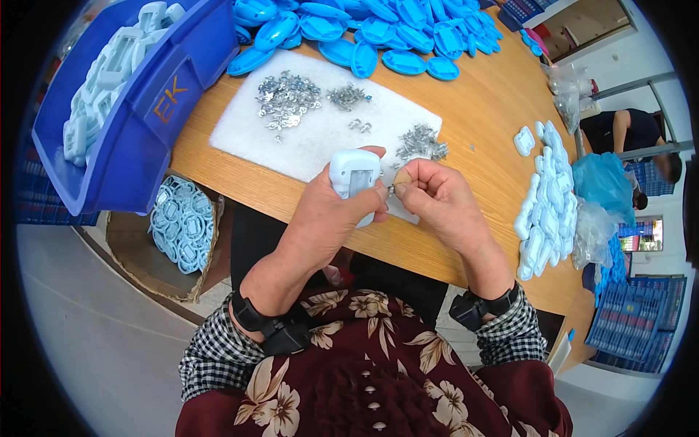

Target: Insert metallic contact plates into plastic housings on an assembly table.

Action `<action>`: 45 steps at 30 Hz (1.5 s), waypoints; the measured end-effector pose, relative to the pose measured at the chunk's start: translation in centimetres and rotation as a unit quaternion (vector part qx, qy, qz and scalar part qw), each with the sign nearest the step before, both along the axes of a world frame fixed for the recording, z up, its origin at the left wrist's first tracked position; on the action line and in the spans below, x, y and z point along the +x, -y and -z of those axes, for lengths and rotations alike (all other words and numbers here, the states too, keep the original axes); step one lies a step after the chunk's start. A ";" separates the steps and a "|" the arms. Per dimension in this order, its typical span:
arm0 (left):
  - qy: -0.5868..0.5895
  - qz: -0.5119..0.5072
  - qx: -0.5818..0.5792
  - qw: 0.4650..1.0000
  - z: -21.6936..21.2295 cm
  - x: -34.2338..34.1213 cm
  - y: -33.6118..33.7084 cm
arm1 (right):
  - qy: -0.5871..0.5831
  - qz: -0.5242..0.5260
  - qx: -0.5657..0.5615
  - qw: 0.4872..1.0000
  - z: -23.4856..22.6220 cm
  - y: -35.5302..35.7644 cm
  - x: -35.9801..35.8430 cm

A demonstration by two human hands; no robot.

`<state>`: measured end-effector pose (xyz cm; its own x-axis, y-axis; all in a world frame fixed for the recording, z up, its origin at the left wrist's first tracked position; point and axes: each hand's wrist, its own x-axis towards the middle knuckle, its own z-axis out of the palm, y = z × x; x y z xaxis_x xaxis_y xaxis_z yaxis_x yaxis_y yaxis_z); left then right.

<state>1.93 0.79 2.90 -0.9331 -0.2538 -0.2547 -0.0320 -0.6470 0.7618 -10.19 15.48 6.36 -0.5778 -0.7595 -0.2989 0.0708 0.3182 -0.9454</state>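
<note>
The left hand was clamped around a pale-blue casing, its palm at the casing's eight o'clock and its thumb pressed on at four. At the casing's three o'clock, the right hand had thumb and forefinger pinched together on a tiny metal part, mostly hidden by the fingertips. A pile of metal pieces lay at two o'clock on the white foam sheet.

teal plastic bag | stacked blue crates | person in dark top
</note>
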 end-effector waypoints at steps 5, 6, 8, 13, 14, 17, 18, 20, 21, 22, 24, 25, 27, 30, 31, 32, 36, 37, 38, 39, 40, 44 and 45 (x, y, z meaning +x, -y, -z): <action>-0.013 0.034 0.067 0.997 0.3 0.0 0.8 | -0.106 0.006 0.002 0.994 -0.5 0.7 0.0; -0.014 0.041 0.118 0.992 0.3 0.1 1.1 | -0.166 -0.010 -0.005 0.986 -0.7 1.0 0.1; -0.015 0.049 0.125 0.991 0.4 0.0 1.5 | -0.286 -0.041 -0.018 0.957 -1.0 1.7 0.2; 0.005 0.055 0.130 0.990 0.5 -0.4 1.6 | -0.448 -0.108 -0.045 0.886 -1.0 3.4 -0.1; 0.012 0.053 0.129 0.990 0.5 -0.4 1.6 | -0.466 -0.112 -0.044 0.877 -0.8 3.5 -0.1; 0.020 0.056 0.127 0.990 0.7 -0.5 1.6 | -0.463 -0.108 -0.042 0.879 -0.7 3.9 0.1; 0.021 0.060 0.125 0.990 0.7 -0.6 1.6 | -0.487 -0.113 -0.033 0.866 -0.6 3.9 0.1; 0.021 0.060 0.119 0.991 0.7 -0.6 1.5 | -0.533 -0.122 -0.016 0.837 -0.6 3.9 0.1; 0.021 0.060 0.116 0.991 0.7 -0.6 1.5 | -0.558 -0.126 -0.015 0.820 -0.6 3.9 0.2; 0.024 0.059 0.118 0.991 0.7 -0.7 1.5 | -0.583 -0.130 -0.015 0.802 -0.8 3.9 0.3; 0.030 0.052 0.123 0.991 0.6 -0.6 1.5 | -0.603 -0.133 -0.019 0.786 -1.0 3.9 0.5; 0.031 0.053 0.121 0.991 0.7 -0.5 1.5 | -0.600 -0.132 -0.022 0.789 -1.0 3.7 0.5; 0.033 0.054 0.117 0.991 0.8 -0.4 1.5 | -0.586 -0.125 -0.029 0.800 -1.0 3.4 0.5; 0.026 0.070 0.121 0.990 1.3 -0.4 1.7 | -0.577 -0.134 -0.022 0.806 -1.1 2.8 0.6; 0.030 0.058 0.123 0.990 1.2 -0.5 1.7 | -0.591 -0.154 -0.009 0.792 -1.4 2.7 0.9; 0.033 0.046 0.125 0.991 1.0 -0.6 1.6 | -0.605 -0.174 0.004 0.777 -1.5 2.7 1.0; 0.022 0.067 0.135 0.988 1.2 -0.4 1.9 | -0.607 -0.119 0.007 0.786 -1.3 2.6 1.2; 0.022 0.068 0.136 0.988 1.1 -0.4 2.0 | -0.613 -0.100 0.001 0.784 -1.1 2.4 1.1; 0.022 0.072 0.139 0.987 1.0 -0.5 2.0 | -0.619 -0.080 -0.004 0.782 -0.9 2.2 1.0; 0.022 0.076 0.141 0.987 0.9 -0.5 2.0 | -0.626 -0.109 -0.002 0.772 -0.7 2.1 1.1; 0.021 0.075 0.136 0.988 1.0 -0.6 2.0 | -0.632 -0.138 0.000 0.762 -0.5 2.0 1.1; 0.026 0.084 0.115 0.990 0.9 -0.4 2.0 | -0.652 -0.156 0.028 0.742 -1.7 2.7 1.0; 0.029 0.090 0.108 0.990 0.7 -0.4 2.1 | -0.649 -0.145 0.028 0.746 -1.5 2.7 1.1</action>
<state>1.54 -1.29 2.15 -0.9405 -0.0190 -0.3392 -0.2006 -0.7747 0.5996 -9.12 12.77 7.89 -0.2226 -0.9160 0.3336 -0.9725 0.1848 -0.1415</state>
